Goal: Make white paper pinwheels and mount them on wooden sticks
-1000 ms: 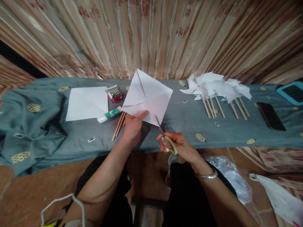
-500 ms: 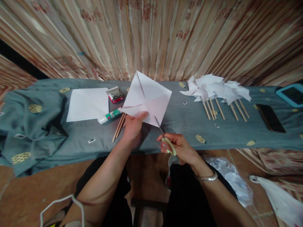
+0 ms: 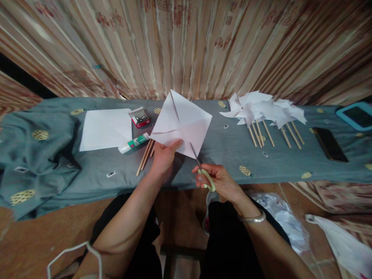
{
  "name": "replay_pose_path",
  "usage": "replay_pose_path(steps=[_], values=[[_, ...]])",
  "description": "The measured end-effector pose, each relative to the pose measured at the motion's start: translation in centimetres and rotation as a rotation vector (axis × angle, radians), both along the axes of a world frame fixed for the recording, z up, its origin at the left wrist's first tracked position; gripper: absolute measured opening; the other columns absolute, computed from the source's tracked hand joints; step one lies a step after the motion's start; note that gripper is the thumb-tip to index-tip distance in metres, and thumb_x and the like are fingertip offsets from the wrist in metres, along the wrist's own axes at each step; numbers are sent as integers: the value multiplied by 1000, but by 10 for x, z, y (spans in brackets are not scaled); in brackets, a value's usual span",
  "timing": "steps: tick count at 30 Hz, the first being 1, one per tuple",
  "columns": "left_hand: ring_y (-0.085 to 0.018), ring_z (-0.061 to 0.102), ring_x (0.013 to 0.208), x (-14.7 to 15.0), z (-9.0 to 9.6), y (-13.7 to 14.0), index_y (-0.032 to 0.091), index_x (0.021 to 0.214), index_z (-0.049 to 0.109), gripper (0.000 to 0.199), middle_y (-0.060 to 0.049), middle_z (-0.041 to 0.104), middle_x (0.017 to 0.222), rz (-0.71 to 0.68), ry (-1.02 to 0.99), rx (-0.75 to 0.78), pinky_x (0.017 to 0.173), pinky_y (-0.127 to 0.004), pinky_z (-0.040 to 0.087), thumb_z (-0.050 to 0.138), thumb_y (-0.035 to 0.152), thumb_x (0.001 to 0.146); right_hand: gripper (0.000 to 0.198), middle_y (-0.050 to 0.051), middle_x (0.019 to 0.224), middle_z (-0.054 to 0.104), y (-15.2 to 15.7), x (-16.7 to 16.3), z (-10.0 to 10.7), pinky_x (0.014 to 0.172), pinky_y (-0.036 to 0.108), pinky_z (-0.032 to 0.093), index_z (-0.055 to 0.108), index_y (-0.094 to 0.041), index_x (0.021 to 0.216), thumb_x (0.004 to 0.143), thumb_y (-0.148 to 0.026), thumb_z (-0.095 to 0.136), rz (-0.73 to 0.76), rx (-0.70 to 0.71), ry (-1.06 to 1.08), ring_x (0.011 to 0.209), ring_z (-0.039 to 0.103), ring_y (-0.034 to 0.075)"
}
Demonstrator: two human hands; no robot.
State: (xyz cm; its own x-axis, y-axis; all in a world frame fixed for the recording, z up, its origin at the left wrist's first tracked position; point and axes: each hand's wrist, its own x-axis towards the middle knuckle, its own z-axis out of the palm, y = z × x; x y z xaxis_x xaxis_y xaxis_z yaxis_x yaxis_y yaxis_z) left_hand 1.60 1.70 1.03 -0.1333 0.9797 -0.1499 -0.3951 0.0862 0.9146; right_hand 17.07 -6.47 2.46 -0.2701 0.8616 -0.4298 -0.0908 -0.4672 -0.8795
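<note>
White paper square (image 3: 193, 124) over the middle of the cloth-covered table (image 3: 279, 166), right in front of the person. Left hand (image 3: 163, 157) pinches it near its lower-left edge, thumb flat on top, fingers hidden underneath; likely a grip chosen to brace the sheet while leaving the near corner free for the blades. Right hand (image 3: 217, 178) has its fingers closed around the green-handled scissors (image 3: 203, 171); how far the blades are spread, cannot tell. Paper sits diamond-wise, one corner far, one toward the right hand; roughly square, so no clear long axis. Slits run inward from the far and left corners. Scissors' long axis slants from the near right, tip pointing away and leftward, over the near corner toward the sheet's middle. Glue stick (image 3: 133, 143), wooden sticks (image 3: 143, 159) and open box of pins (image 3: 142, 119) lie by the left hand, presumably for easy reach; pinwheels (image 3: 251, 108) sit grouped well to the right, perhaps out of the way.
</note>
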Motion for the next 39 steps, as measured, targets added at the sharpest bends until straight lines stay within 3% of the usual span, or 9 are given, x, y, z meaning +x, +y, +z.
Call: replay_pose_path(steps=[4, 19, 23, 28, 39], values=[[-26, 70, 90, 5, -2, -3, 19, 86, 70, 31, -6, 76, 94, -18, -16, -18, 91, -41, 53, 78, 24, 56, 47, -4, 62, 64, 1, 0, 1, 52, 19, 47, 66, -18, 82, 59, -53, 87, -16, 3, -2, 54, 58, 7], [-27, 70, 90, 4, 1, -4, 21, 83, 68, 29, -6, 76, 94, -14, 8, -18, 90, -42, 53, 78, 26, 56, 42, -7, 57, 62, 2, -2, -3, 46, 18, 48, 69, -18, 77, 51, -40, 93, -90, -46, 29, 49, 58, 5], [-27, 70, 90, 6, -2, -5, 21, 82, 69, 29, -6, 75, 93, -31, -8, -8, 91, -42, 52, 78, 25, 55, 43, -5, 59, 64, 2, -1, -3, 47, 18, 49, 69, -17, 81, 55, -43, 91, -77, -19, 20, 49, 59, 6], [-28, 69, 89, 8, -3, -7, 22, 76, 68, 24, -6, 75, 88, -41, -21, -13, 88, -42, 53, 79, 23, 54, 49, -5, 58, 65, 2, -2, -2, 48, 17, 48, 68, -17, 81, 51, -49, 91, -115, -44, 29, 50, 60, 6], [-30, 70, 93, 8, -1, -8, 21, 79, 69, 26, -7, 75, 92, -51, 27, -38, 89, -44, 54, 78, 27, 54, 46, -5, 58, 64, 3, -2, -5, 48, 19, 49, 68, -18, 79, 51, -47, 92, -109, -22, -3, 52, 61, 8]])
